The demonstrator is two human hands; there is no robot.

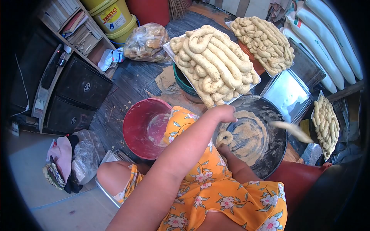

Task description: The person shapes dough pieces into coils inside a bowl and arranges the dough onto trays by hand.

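Head view: pale dough ring (224, 133); left hand (226, 114) curled, right hand (223, 149) unclear; holds unclear.

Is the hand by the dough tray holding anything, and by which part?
Can't tell: the curled hand hides its grip. The dough ring and blurred pale strip both show apart from it.

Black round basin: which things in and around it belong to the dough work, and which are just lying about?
Probably in the job:
Black round basin
Small pale dough ring
Heaped pale dough ropes
Red round bucket, residue inside

Apparently just lying about:
Pink cloth
Crumpled clear plastic bag
Straw broom
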